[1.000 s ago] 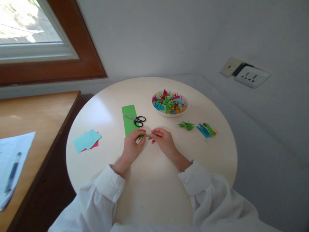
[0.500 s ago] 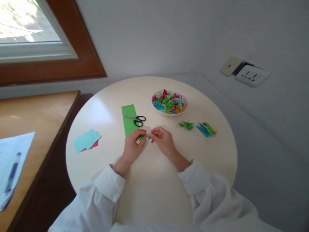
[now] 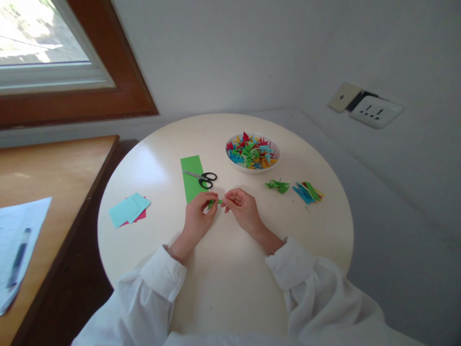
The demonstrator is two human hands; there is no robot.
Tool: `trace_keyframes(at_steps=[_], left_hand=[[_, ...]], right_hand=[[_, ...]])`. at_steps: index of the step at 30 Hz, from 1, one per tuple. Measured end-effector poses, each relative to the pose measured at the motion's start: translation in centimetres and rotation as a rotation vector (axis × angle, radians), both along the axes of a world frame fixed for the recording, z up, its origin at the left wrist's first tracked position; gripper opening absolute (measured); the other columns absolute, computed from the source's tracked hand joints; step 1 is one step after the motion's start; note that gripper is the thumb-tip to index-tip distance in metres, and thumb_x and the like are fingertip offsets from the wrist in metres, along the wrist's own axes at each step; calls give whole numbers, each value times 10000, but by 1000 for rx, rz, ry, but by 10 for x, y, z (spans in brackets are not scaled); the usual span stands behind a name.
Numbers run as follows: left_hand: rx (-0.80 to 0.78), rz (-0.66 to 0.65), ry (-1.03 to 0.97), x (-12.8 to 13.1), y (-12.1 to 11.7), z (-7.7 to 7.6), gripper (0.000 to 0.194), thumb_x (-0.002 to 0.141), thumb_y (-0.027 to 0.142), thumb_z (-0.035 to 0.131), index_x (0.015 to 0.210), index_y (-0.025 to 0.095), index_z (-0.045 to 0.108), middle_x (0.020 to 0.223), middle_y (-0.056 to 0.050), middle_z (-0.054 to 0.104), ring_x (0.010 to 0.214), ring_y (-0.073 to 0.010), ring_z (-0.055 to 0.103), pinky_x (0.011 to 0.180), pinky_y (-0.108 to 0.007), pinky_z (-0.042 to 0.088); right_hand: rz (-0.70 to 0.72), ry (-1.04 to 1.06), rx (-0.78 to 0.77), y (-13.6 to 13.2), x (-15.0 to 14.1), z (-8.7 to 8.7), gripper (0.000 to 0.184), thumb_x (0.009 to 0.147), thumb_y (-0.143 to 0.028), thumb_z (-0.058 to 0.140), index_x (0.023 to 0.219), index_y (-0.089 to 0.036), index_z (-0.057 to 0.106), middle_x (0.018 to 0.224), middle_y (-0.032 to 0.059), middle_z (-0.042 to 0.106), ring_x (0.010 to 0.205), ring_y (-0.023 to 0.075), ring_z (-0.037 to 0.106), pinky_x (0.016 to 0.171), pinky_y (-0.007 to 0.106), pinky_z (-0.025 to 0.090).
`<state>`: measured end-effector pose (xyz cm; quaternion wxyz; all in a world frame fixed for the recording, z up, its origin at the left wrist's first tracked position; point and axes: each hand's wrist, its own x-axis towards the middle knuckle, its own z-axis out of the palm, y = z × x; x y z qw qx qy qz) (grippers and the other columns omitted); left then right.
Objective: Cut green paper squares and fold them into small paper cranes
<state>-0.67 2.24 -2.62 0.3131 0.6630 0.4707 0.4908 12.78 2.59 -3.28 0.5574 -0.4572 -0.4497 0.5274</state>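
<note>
Between my hands is a small folded piece of green paper (image 3: 211, 204), mostly covered by fingers. My left hand (image 3: 199, 211) pinches its left part, with a green point showing below the fingers. My right hand (image 3: 243, 209) pinches the other end between thumb and forefinger. Just beyond the left hand lies a green paper sheet (image 3: 191, 166), with black-handled scissors (image 3: 205, 179) resting across it. A white bowl (image 3: 248, 170) full of colourful folded paper cranes stands farther back. Right of my hands lie green paper cranes (image 3: 278, 186).
Strips of coloured paper (image 3: 308, 192) are piled at the right of the round white table (image 3: 223, 288). Light blue and red paper squares (image 3: 129, 210) lie at the left. A wooden desk (image 3: 72, 168) beside it bears papers and a pen (image 3: 18, 257). A wall socket (image 3: 376, 111) is at right.
Almost nothing differs. Both hands keep their pinch on the green paper in the same place, and the view shifts very slightly.
</note>
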Motion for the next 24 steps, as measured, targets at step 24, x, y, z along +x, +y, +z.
trace_keyframes(at_steps=[24], left_hand=[[-481, -227, -350, -3, 8, 3, 203, 720, 328, 638, 696, 136, 575, 659, -1, 595, 665, -126, 594, 687, -264, 498]], right_hand=[[-21, -348, 223, 0, 7, -3, 34, 726, -210, 602, 754, -192, 595, 737, 6, 612, 677, 127, 575, 594, 240, 463]])
